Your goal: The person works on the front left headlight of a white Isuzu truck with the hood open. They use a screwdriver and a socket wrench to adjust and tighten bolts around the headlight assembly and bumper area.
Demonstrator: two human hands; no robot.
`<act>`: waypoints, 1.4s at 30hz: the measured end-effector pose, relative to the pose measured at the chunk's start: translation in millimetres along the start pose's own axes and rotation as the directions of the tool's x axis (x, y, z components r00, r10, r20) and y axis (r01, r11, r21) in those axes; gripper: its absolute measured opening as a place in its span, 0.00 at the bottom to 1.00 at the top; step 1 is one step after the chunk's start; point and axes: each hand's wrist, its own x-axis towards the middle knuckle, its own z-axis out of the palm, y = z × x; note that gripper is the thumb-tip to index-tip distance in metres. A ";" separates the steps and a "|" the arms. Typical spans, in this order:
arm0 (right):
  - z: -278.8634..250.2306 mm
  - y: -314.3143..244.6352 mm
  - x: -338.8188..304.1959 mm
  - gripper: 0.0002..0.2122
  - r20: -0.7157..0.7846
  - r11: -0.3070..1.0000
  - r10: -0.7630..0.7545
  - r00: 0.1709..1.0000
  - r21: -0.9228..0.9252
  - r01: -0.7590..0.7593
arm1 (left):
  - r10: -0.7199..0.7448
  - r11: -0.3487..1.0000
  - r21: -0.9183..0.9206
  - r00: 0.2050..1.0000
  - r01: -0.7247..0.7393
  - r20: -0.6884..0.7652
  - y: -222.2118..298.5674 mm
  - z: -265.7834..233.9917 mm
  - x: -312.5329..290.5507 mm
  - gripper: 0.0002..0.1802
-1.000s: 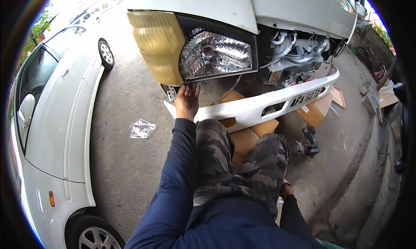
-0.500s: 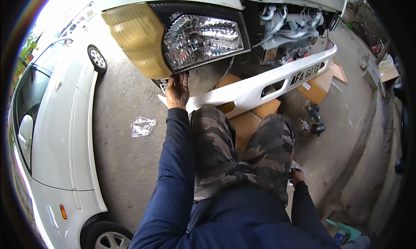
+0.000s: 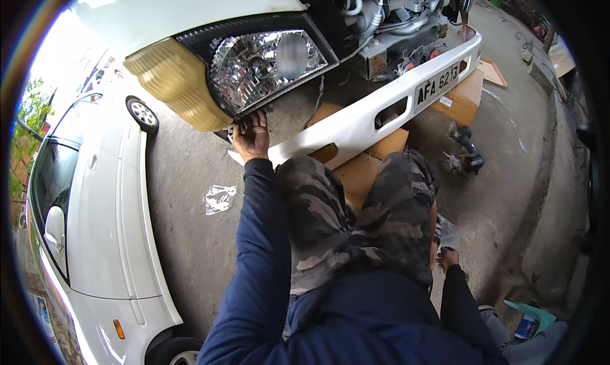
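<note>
My left hand [image 3: 252, 136] is raised at the bottom edge of a large clear headlight [image 3: 260, 66], palm toward me. Its fingers are bent up against that edge, with the tips partly hidden. Joined to the lamp's outer side is a yellowed ribbed corner lamp [image 3: 178, 85]. Just below and to the right, a white bumper [image 3: 356, 133] lies slanted on cardboard [image 3: 359, 174]. My right hand [image 3: 450, 258] is low beside my right leg, fingers closed and mostly out of sight. A crumpled clear plastic bag [image 3: 450, 233] is next to it; what the hand holds is unclear.
A white car [image 3: 108, 206] stands along the left. A clear plastic wrapper [image 3: 220, 199] lies on the concrete. To the right lies a dark power drill [image 3: 468, 154]. Exposed pipes [image 3: 406, 25] show in the vehicle's front. A teal plastic stool [image 3: 534, 314] is at lower right, beside grey-blue cloth.
The view has swung, so the vehicle front sits further left and higher. My left hand stays at the headlight's lower edge; my right hand remains by my leg, with more plastic bag showing.
</note>
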 end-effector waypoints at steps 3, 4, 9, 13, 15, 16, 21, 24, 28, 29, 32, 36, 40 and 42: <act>-11.9 16.3 1.4 0.08 -0.059 1.000 0.021 0.998 -0.016 -0.022 | -0.032 0.998 -0.043 0.988 0.039 0.154 -2.4 -8.2 1.7 0.13; -14.1 19.9 1.6 0.09 -0.038 1.000 0.021 0.999 0.003 -0.021 | -0.050 0.998 -0.035 0.980 0.058 0.192 -1.9 -9.1 2.4 0.13; -16.1 19.2 -1.8 0.08 -0.074 0.998 0.062 0.995 -0.013 -0.063 | 0.043 0.999 0.011 0.989 -0.045 0.139 -1.1 -10.0 2.6 0.14; -9.9 -3.3 -6.7 0.07 -0.054 0.998 -0.036 0.998 -0.045 0.033 | 0.044 0.999 -0.015 0.966 -0.042 0.256 1.0 -21.8 9.9 0.06; -7.1 -17.0 -8.9 0.07 -0.063 0.997 -0.019 0.998 -0.079 0.014 | 0.129 0.986 0.082 0.976 -0.145 0.178 6.1 -32.4 13.7 0.04; -4.9 -24.3 -8.0 0.06 -0.076 0.994 -0.034 0.997 -0.109 0.025 | 0.106 0.985 0.101 0.953 -0.139 0.284 10.7 -37.2 17.3 0.06; 5.6 -54.8 8.4 0.13 -0.111 0.875 -0.227 0.968 -0.460 0.152 | -0.037 0.995 0.102 0.907 -0.006 0.418 24.6 -55.6 32.0 0.10; 15.5 -69.0 13.7 0.15 -0.082 0.879 -0.234 0.969 -0.443 0.175 | 0.014 0.992 0.117 0.954 -0.051 0.299 29.5 -66.5 36.6 0.15; 34.3 -96.6 8.4 0.17 -0.078 0.824 -0.322 0.944 -0.514 0.238 | -0.145 0.987 0.121 0.885 0.102 0.442 46.8 -74.2 48.2 0.19; 36.1 -103.1 5.9 0.17 -0.050 0.870 -0.289 0.956 -0.431 0.241 | -0.187 0.982 0.110 0.823 0.152 0.536 48.8 -75.0 49.2 0.20; 40.1 -118.8 5.1 0.18 -0.007 0.907 -0.201 0.979 -0.380 0.184 | -0.196 0.979 0.159 0.801 0.128 0.566 49.8 -69.7 43.6 0.20; 51.8 -121.6 21.9 0.19 -0.043 0.884 -0.163 0.986 -0.451 0.126 | -0.144 0.988 0.136 0.808 0.080 0.571 40.7 -52.6 28.4 0.20; 67.9 -105.1 38.1 0.20 -0.099 0.853 -0.155 0.983 -0.515 0.083 | -0.012 0.983 0.176 0.941 -0.051 0.339 44.8 -48.5 26.6 0.20; 75.8 -95.0 39.8 0.21 -0.021 0.890 -0.176 0.984 -0.431 0.150 | -0.129 0.983 0.176 0.877 0.052 0.462 50.9 -53.2 34.3 0.20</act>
